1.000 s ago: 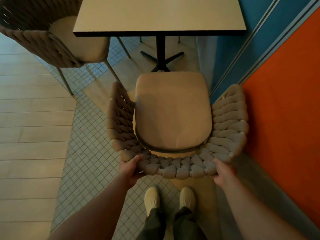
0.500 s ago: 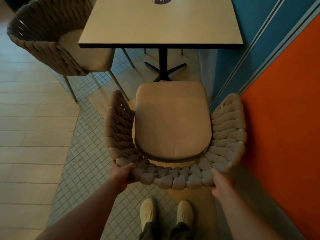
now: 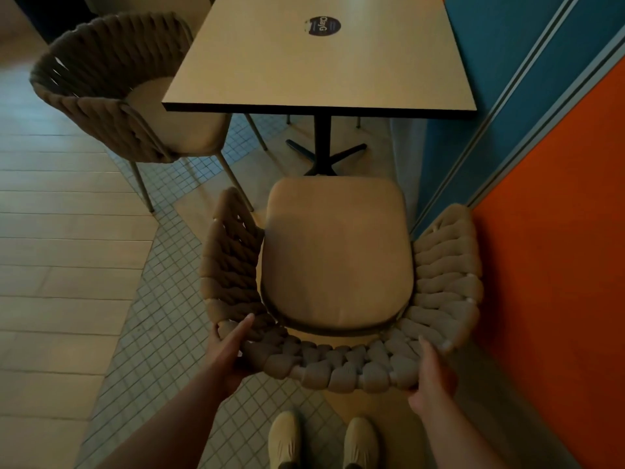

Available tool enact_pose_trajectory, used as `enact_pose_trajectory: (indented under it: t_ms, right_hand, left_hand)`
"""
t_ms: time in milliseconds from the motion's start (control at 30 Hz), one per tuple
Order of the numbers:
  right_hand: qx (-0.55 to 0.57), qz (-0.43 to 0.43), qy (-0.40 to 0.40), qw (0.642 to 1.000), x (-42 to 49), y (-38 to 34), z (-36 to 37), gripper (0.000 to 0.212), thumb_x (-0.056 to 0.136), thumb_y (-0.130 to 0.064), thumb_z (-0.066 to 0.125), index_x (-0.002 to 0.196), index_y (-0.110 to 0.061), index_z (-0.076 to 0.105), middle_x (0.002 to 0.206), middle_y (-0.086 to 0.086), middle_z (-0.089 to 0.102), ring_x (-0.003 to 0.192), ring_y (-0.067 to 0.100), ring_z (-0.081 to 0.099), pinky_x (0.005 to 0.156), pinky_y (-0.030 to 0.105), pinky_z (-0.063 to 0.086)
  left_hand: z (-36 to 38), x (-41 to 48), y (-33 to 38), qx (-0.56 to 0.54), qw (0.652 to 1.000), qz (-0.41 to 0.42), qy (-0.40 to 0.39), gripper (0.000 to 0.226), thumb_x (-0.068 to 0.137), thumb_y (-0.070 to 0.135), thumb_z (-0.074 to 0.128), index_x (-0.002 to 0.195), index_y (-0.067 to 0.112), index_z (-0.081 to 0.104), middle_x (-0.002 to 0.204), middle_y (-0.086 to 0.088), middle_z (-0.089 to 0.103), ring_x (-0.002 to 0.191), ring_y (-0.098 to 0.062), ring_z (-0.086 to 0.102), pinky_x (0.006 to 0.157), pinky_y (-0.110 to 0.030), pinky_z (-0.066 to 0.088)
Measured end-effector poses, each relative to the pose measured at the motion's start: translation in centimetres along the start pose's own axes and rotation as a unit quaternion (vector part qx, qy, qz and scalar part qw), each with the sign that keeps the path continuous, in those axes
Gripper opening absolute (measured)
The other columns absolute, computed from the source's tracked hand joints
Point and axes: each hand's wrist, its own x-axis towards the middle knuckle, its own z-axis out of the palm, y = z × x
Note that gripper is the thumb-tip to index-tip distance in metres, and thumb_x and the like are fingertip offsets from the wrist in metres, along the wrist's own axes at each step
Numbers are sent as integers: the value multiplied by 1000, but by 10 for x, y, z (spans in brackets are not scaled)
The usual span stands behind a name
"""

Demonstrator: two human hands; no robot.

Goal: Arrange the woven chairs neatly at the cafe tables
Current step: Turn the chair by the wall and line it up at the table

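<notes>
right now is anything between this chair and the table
Nothing visible lies on the floor between the woven chair and the table. Only the black pedestal base stands further under it, and the blue wall runs close alongside.

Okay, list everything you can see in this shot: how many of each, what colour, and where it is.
near chair: 1, grey-brown weave, beige cushion, in front of the table's near edge, beside the wall
far chair: 1, same colours, at the table's left side
table: 1, beige top with dark edge, upper middle
sticker: 1, dark, round, on the tabletop
table base: 1, black, under the table
wall: orange and blue panels, right
floor: pale planks left, small square tiles under the chairs
shoes: 2, pale, bottom edge
left hand, right hand: 2, holding the near chair's back rim
</notes>
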Motion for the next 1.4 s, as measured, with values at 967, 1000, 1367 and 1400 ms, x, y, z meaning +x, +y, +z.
enact_pose_trajectory:
  t_ms: [967,1000,1367,1400]
  right_hand:
    - [-25,-51,33,998,1,-20,12,47,83,-13,75,127,-9,61,125,14,64,99,30,65,88,47,55]
    - [-25,-56,36,997,2,-21,12,45,83,-12,74,126,-9,61,125,14,64,99,30,65,88,46,56]
    - [-23,-86,15,996,15,-49,37,39,87,-7,66,125,-7,60,115,12,62,94,30,64,89,48,56]
    - [-20,-89,15,996,17,-50,40,37,87,-6,66,124,-7,61,113,12,62,93,30,64,89,49,56]
  left_hand:
    - [41,12,-31,-220,965,-22,143,94,57,55,87,141,33,52,128,-16,66,103,-41,72,78,-66,57]
    - [42,15,-33,-222,964,-24,144,98,52,56,88,140,33,52,128,-16,67,103,-41,73,78,-66,58]
    - [71,27,-3,-184,972,9,146,55,91,37,70,139,18,54,124,-20,66,107,-42,69,87,-63,57]
    - [73,31,0,-184,972,12,145,57,89,38,72,139,18,54,124,-20,66,106,-42,69,84,-63,58]
